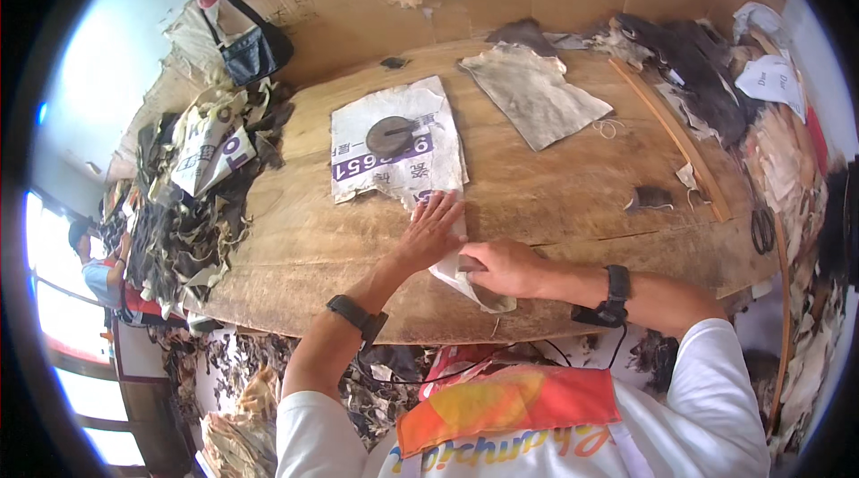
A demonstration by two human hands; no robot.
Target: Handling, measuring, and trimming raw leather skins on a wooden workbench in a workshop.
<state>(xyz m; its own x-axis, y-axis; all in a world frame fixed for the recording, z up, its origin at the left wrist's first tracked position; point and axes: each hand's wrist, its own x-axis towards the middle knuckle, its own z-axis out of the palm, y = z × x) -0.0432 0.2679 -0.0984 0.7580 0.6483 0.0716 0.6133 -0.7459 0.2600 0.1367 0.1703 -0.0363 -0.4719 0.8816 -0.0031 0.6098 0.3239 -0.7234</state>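
My left hand (434, 229) lies with fingers extended on the lower strip of a white printed sheet (362, 116), which has ragged edges. A dark round disc with a slot (383, 134) rests on the sheet’s upper part. Just right of my left hand, my right hand (503, 265) is closed on the strip’s folded lower portion, near the front of the worn wooden board (295, 254); its fingertips are partly hidden.
A beige hide piece (532, 93), wooden slat (662, 129), small dark scrap (649, 199) and black scissors (762, 230) lie rightward. Scrap piles (210, 228) crowd both sides. A black bag (255, 55) hangs on cardboard. Another person (98, 272) is at the far left.
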